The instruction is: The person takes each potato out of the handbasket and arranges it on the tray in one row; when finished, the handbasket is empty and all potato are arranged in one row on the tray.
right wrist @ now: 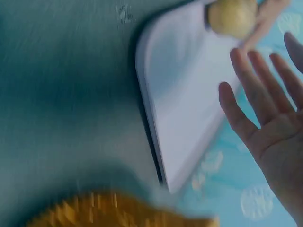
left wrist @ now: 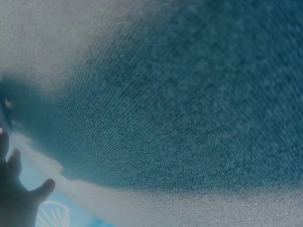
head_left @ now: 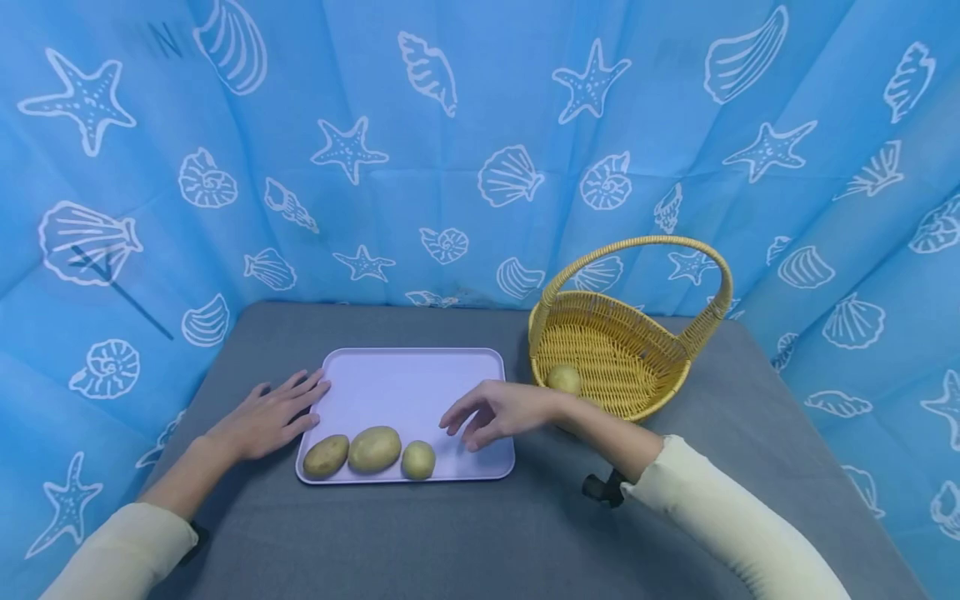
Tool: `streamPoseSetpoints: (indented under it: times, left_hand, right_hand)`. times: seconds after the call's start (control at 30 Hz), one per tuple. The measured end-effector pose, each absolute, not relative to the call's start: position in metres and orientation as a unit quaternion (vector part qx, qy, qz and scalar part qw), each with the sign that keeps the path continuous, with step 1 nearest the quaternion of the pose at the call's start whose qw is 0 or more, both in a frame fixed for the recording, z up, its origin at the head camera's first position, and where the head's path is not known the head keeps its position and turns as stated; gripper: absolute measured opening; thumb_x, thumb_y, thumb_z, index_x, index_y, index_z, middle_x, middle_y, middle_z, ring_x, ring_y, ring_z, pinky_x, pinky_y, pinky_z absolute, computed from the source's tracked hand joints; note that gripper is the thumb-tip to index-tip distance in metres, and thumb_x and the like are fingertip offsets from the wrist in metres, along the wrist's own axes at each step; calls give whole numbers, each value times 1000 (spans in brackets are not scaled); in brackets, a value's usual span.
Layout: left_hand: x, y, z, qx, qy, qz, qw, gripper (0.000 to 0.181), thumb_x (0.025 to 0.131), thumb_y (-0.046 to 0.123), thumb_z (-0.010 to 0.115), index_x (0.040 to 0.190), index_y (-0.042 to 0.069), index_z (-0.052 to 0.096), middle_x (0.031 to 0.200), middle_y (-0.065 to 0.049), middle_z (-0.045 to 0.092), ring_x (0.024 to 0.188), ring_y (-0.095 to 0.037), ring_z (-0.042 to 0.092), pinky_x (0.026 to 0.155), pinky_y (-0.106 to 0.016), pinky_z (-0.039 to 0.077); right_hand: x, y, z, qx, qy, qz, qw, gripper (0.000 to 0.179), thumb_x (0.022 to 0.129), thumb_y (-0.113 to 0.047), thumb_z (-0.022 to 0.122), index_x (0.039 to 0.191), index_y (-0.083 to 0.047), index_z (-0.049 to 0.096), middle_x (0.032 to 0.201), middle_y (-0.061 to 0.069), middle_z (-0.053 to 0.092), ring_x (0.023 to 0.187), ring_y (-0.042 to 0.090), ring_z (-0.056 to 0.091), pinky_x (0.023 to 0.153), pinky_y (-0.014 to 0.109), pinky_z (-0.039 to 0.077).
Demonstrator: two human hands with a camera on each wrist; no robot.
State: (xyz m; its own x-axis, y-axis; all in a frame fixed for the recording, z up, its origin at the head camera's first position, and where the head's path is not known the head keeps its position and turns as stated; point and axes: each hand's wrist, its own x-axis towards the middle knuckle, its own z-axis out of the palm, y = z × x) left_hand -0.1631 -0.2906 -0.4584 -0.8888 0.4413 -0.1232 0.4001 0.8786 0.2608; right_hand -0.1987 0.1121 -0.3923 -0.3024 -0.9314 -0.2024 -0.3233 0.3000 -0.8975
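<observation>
My left hand (head_left: 268,419) lies with spread fingers at the left edge of a pale lilac tray (head_left: 405,383), its fingertips touching the rim. Over the tray's right part hovers my right hand (head_left: 498,414), fingers loosely bent and holding nothing; in the right wrist view its palm (right wrist: 279,137) shows bare. Along the tray's near edge lie three potatoes: a brownish oval potato (head_left: 326,457), a larger oval potato (head_left: 375,450) and a small round potato (head_left: 418,460), the closest to my right hand. Another potato (head_left: 564,380) sits inside a yellow wicker basket (head_left: 600,350).
The basket, with its tall arched handle (head_left: 637,242), stands right of the tray, partly behind my right forearm. A grey cloth (head_left: 420,542) covers the table. Blue curtains (head_left: 465,125) with white shell and starfish prints hang behind and at both sides.
</observation>
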Motion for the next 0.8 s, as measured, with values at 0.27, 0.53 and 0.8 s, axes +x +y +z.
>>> streamPoseSetpoints:
  times: [0.27, 0.53, 0.8]
  left_hand:
    - [-163, -291, -458, 218, 965, 114, 90, 63, 104, 47, 46, 155, 12, 36, 159, -18, 32, 146, -45, 23, 107, -77, 16]
    - [-163, -291, -460, 220, 965, 113, 86, 63, 104, 46, 46, 155, 12, 35, 159, -18, 32, 146, -46, 24, 107, -77, 16]
    - [-162, -290, -459, 221, 965, 112, 82, 63, 103, 47, 46, 155, 12, 36, 159, -17, 32, 146, -46, 24, 106, -78, 16]
  right_hand:
    - [-212, 180, -350, -431, 728, -333, 417, 53, 93, -12, 70, 143, -6, 53, 140, 3, 59, 131, 26, 54, 108, 45, 44]
    - [-230, 242, -340, -374, 736, -362, 434, 57, 94, -9, 67, 147, 0, 45, 149, 14, 49, 139, 30, 44, 113, 57, 32]
    - [-243, 274, -350, -302, 733, -355, 495, 64, 92, -4, 69, 147, 8, 40, 150, 25, 43, 141, 41, 37, 109, 49, 39]
